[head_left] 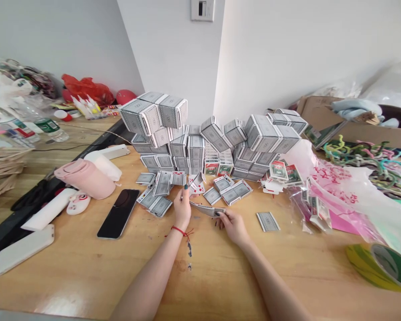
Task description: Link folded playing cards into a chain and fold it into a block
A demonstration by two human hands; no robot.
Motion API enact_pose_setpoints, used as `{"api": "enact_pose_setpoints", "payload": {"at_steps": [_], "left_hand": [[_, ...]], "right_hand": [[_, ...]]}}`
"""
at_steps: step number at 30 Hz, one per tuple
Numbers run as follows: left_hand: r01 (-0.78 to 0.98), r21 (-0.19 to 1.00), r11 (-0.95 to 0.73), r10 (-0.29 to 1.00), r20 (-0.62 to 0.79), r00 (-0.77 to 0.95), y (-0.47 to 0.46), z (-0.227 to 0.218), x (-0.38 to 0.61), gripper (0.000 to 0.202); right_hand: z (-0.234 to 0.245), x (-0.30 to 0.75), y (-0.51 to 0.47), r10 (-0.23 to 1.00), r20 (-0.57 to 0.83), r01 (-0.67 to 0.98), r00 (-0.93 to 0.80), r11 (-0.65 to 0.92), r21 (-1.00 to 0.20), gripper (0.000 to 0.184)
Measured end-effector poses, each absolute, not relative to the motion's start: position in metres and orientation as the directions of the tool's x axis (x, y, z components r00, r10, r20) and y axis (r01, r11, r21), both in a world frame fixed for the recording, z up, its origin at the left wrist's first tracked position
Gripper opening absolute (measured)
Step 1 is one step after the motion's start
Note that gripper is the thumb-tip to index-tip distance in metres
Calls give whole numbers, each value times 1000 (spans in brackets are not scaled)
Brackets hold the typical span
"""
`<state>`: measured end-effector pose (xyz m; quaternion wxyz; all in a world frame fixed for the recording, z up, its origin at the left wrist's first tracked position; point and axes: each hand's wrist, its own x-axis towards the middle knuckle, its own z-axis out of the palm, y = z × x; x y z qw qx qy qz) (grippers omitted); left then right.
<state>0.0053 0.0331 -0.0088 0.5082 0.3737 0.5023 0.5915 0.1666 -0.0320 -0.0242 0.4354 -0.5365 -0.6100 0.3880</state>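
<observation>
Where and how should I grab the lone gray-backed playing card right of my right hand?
Probably by its left and right edges, pinched from above with your right hand once free: the gray-backed playing card lies flat, with no other card touching its edges.

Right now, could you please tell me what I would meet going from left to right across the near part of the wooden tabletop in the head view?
White flat rectangular case → black glass-fronted smartphone → left hand → right hand → single grey-patterned playing card → round yellow-and-green tape roll.
</observation>
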Motion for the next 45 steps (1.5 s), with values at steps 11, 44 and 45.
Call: {"api": "enact_pose_setpoints", "payload": {"at_steps": [11, 44, 45], "left_hand": [[-86, 996, -7, 995, -1, -102, 15, -12, 23, 35], [-344, 932, 114, 981, -159, -107, 16, -7, 21, 33], [-342, 932, 121, 981, -165, -102, 16, -7, 21, 32]], "right_hand": [[-29, 158, -31, 857, 138, 171, 497, 59, -984, 43], [-26, 151, -42, 933, 353, 735, -69, 287, -615, 32], [-26, 151, -42, 934, 350, 730, -72, 289, -619, 32]]}}
